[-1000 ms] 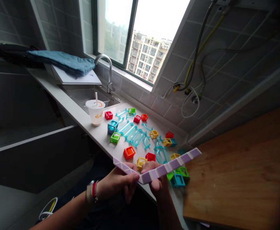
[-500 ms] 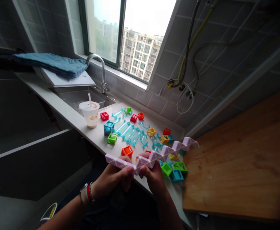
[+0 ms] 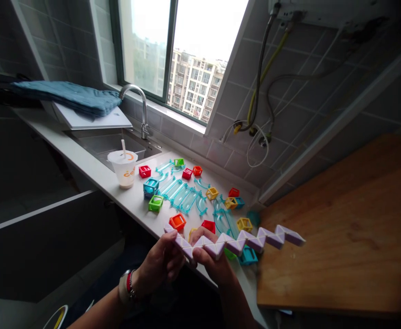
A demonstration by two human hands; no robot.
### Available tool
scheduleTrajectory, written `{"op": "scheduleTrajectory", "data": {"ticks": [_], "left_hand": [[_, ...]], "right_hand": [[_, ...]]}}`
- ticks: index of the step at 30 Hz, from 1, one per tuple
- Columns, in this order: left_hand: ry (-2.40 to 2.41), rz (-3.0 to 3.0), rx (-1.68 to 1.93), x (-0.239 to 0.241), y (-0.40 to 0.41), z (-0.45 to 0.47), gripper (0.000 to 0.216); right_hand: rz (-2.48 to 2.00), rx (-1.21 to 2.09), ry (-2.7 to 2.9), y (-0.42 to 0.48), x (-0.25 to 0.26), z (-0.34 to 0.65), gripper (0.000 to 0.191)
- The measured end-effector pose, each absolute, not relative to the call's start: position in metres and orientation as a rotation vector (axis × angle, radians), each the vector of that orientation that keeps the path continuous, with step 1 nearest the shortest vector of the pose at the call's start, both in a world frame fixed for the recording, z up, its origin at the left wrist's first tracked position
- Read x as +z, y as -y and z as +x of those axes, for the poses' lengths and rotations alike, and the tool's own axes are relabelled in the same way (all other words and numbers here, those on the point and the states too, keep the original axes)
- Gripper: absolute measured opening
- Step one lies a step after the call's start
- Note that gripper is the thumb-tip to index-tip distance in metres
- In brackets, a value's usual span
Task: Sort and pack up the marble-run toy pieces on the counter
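Note:
A lilac snake puzzle (image 3: 234, 244) made of linked wedges stretches in a zigzag over the counter's front edge. My left hand (image 3: 161, 260) pinches its short left end between thumb and fingers. Further right, my right hand (image 3: 214, 260) grips it near the middle, thumb in front and fingers behind. The long zigzag end reaches out past my right hand toward the wooden board. Just beyond the hands lie an orange cube frame (image 3: 177, 222) and a red cube frame (image 3: 208, 225). A blue cube frame (image 3: 248, 255) and a partly hidden green one (image 3: 230, 254) sit beneath the puzzle.
Clear blue track pieces (image 3: 183, 196) and several coloured cube frames cover the white counter (image 3: 132, 205). A lidded cup with a straw (image 3: 124, 170) stands by the sink (image 3: 97, 144). At the right leans a wooden board (image 3: 340, 237). Hoses (image 3: 258, 87) hang on the tiled wall.
The left end of the puzzle has turned, now angled up and back in my left hand's pinch. Its long right end has dropped lower and swung right. The view has shifted slightly.

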State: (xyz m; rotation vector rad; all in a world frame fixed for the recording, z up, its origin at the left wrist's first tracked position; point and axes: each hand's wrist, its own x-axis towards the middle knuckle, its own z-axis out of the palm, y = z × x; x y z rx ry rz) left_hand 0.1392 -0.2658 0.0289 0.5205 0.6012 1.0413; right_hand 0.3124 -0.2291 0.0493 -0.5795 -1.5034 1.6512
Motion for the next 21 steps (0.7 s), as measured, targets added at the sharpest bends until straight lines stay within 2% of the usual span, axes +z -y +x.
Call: {"op": "scheduleTrajectory", "data": {"ticks": [4,8,9,12,17,21], "left_hand": [[-0.603,0.523,0.929,0.030,0.264,0.135,0.058],[-0.537,0.384,0.856,0.031,0.268,0.141,0.065],[-0.538,0.351,0.848,0.032,0.269,0.142,0.064],[-0.569,0.331,0.841,0.035,0.271,0.145,0.060],[-0.660,0.652,1.008,0.024,0.278,0.150,0.060],[-0.755,0.944,1.150,0.021,0.284,0.149,0.048]], "right_hand": [[-0.567,1.648,1.492,0.229,0.050,0.312,0.028],[-0.525,1.577,1.583,0.226,0.049,0.317,0.059],[-0.517,1.574,1.601,0.225,0.049,0.318,0.062],[-0.535,1.577,1.593,0.225,0.049,0.319,0.048],[-0.559,1.535,1.524,0.224,0.041,0.314,0.058],[-0.637,1.518,1.413,0.225,0.032,0.307,0.060]]}}
